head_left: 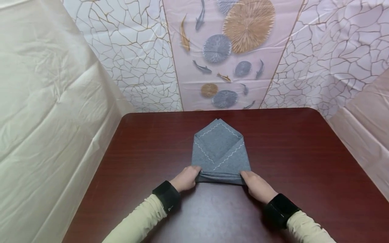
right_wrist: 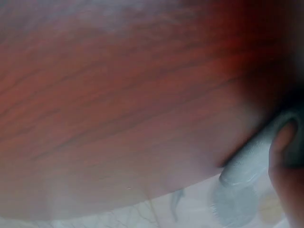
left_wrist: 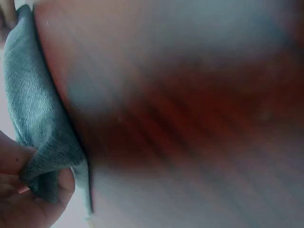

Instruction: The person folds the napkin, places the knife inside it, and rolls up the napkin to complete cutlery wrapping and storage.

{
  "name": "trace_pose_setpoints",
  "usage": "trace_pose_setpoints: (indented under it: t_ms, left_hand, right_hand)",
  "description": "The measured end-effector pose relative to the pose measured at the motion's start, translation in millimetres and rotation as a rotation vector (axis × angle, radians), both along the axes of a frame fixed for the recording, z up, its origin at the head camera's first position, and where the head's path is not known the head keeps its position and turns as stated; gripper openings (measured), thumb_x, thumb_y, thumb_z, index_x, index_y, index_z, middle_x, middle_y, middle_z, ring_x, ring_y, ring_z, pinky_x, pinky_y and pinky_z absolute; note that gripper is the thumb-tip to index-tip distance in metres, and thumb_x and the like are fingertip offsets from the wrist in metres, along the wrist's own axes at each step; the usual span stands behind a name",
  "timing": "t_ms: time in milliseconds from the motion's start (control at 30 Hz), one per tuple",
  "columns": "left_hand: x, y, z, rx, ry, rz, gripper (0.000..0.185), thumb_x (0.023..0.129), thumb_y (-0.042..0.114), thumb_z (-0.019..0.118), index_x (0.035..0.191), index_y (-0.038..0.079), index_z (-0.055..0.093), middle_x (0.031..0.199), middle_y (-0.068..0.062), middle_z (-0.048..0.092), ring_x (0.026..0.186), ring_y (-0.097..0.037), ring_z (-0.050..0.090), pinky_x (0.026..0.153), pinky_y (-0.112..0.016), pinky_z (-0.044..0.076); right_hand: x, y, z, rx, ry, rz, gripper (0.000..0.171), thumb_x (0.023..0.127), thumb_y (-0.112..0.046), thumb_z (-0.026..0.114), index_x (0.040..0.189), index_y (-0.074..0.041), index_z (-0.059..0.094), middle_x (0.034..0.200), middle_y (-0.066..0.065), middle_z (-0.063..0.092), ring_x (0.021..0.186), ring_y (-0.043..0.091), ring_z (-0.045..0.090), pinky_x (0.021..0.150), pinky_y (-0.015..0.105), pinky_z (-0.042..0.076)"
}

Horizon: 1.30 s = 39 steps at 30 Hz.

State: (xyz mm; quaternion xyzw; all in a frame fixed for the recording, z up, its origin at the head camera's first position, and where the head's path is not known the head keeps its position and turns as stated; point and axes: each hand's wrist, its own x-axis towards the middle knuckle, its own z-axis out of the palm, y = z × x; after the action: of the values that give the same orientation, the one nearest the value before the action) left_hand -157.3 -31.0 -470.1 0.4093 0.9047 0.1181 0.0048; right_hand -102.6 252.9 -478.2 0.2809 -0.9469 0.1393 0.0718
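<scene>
Grey folded cloth (head_left: 219,148); peak (head_left: 218,126) away, long axis front-to-back

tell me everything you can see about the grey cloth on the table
The grey cloth looks like soft woven or knit fabric with white wavy lines that slant along its folded upper part. It is folded into layers, roughly house-shaped: a point at the far end, a straight band of folds at the near edge. It lies on the reddish-brown table; the left hand and right hand grip its near corners.
</scene>
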Motion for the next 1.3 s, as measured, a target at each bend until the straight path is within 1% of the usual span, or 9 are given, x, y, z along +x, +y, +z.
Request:
trace_pose_setpoints:
  t_ms: [133, 267, 433, 567, 733, 833, 933, 1067, 1300]
  left_hand:
    - [-6.4, -2.6, 1.1, 0.045, -0.058, 0.040, 0.024, 0.069, -0.011, 0.058, 0.090, 0.000, 0.055, 0.082, -0.009, 0.052, 0.077, -0.025, 0.056, 0.066, -0.034, 0.047]
    - [-12.6, -2.5, 4.8, 0.068, -0.093, 0.082, 0.018, 0.073, -0.009, 0.057, 0.086, 0.003, 0.054, 0.077, -0.007, 0.055, 0.074, -0.023, 0.057, 0.063, -0.033, 0.047]
    - [-16.1, -1.3, 11.3, 0.016, -0.095, 0.216, 0.014, 0.079, 0.005, 0.064, 0.084, 0.010, 0.053, 0.077, -0.001, 0.052, 0.070, -0.019, 0.055, 0.055, -0.031, 0.045]
    - [-14.6, 0.7, 13.2, -0.096, 0.092, 0.229, 0.011, 0.079, 0.013, 0.068, 0.075, 0.016, 0.059, 0.077, 0.002, 0.050, 0.073, -0.017, 0.049, 0.058, -0.030, 0.040]
    - [-7.5, 4.1, 8.1, -0.216, 0.438, 0.085, 0.019, 0.075, 0.009, 0.065, 0.060, 0.020, 0.064, 0.066, 0.005, 0.055, 0.068, -0.014, 0.051, 0.060, -0.028, 0.034]
    - [-1.1, 3.8, 5.5, -0.251, 0.532, 0.008, 0.020, 0.075, 0.009, 0.064, 0.058, 0.019, 0.064, 0.064, 0.004, 0.056, 0.063, -0.014, 0.051, 0.058, -0.028, 0.036]
    - [6.3, 2.6, 7.7, -0.293, 0.474, -0.021, 0.017, 0.076, 0.013, 0.063, 0.060, 0.017, 0.064, 0.067, 0.001, 0.056, 0.065, -0.017, 0.052, 0.061, -0.030, 0.038]
    - [12.5, 5.2, 11.2, -0.355, 0.353, -0.001, 0.016, 0.076, 0.020, 0.062, 0.060, 0.018, 0.061, 0.072, -0.001, 0.054, 0.072, -0.019, 0.050, 0.069, -0.036, 0.036]
    - [12.5, 17.8, 11.6, -0.396, 0.406, 0.010, 0.017, 0.077, 0.016, 0.065, 0.060, 0.022, 0.065, 0.064, 0.003, 0.058, 0.063, -0.016, 0.050, 0.059, -0.031, 0.034]
  right_hand:
    - [-7.6, 1.1, 9.6, -0.011, -0.054, -0.010, 0.033, 0.067, 0.019, 0.055, 0.095, 0.001, 0.058, 0.082, 0.010, 0.051, 0.067, 0.024, 0.055, 0.056, 0.031, 0.046]
    - [-18.5, 1.0, 20.0, 0.012, -0.088, -0.048, 0.019, 0.073, 0.013, 0.057, 0.083, -0.002, 0.060, 0.073, 0.008, 0.053, 0.063, 0.024, 0.056, 0.053, 0.032, 0.045]
    - [-26.4, 3.2, 26.4, 0.052, -0.092, -0.182, 0.014, 0.078, -0.004, 0.067, 0.073, -0.010, 0.055, 0.066, 0.002, 0.054, 0.058, 0.020, 0.054, 0.049, 0.034, 0.043]
    - [-29.3, 3.4, 23.1, 0.141, 0.103, -0.163, 0.016, 0.072, -0.006, 0.072, 0.070, -0.009, 0.056, 0.067, 0.004, 0.051, 0.063, 0.022, 0.050, 0.050, 0.033, 0.041]
    - [-31.0, 2.8, 13.7, 0.211, 0.381, 0.003, 0.015, 0.068, 0.006, 0.059, 0.061, -0.005, 0.051, 0.061, 0.007, 0.046, 0.061, 0.025, 0.046, 0.054, 0.033, 0.041]
    - [-29.5, 5.1, 9.3, 0.241, 0.473, 0.077, 0.011, 0.068, 0.006, 0.053, 0.061, -0.003, 0.051, 0.062, 0.008, 0.045, 0.061, 0.025, 0.047, 0.056, 0.033, 0.043]
    - [-26.7, 8.4, 7.3, 0.255, 0.481, 0.125, 0.009, 0.066, 0.004, 0.055, 0.061, -0.003, 0.053, 0.064, 0.008, 0.046, 0.062, 0.024, 0.047, 0.056, 0.032, 0.043]
    - [-21.0, 10.3, 8.3, 0.249, 0.372, 0.151, 0.012, 0.062, -0.001, 0.062, 0.057, -0.007, 0.052, 0.066, 0.007, 0.045, 0.062, 0.024, 0.045, 0.053, 0.033, 0.041]
    - [-13.8, 4.1, 7.1, 0.274, 0.300, 0.126, 0.015, 0.057, -0.006, 0.061, 0.050, -0.011, 0.049, 0.069, 0.005, 0.041, 0.066, 0.024, 0.042, 0.050, 0.033, 0.033]
